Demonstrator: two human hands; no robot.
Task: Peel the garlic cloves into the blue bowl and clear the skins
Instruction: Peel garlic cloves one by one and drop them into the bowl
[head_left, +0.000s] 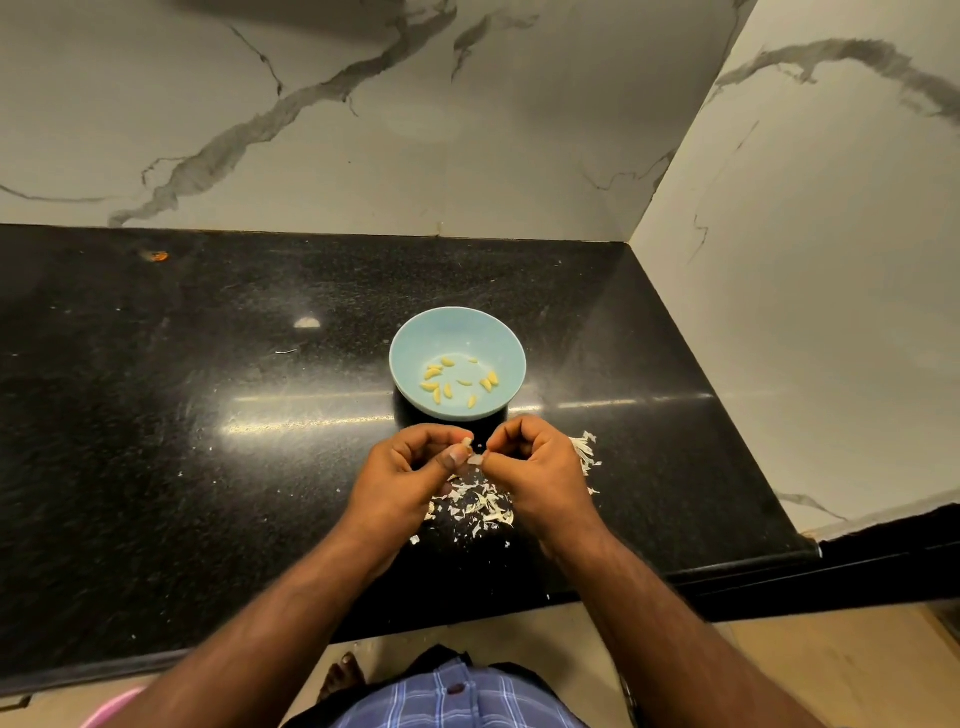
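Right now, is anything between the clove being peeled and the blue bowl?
Nothing visible. Both hands pinch the clove just in front of the blue bowl; only bare counter separates them.

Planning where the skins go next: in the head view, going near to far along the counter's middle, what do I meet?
Skins → both hands, left and right, pinching a clove → blue bowl with peeled cloves → marble wall.

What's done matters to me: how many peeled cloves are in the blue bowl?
About 11, all in the blue bowl: most left, some centre, few right; overlaps may hide some.
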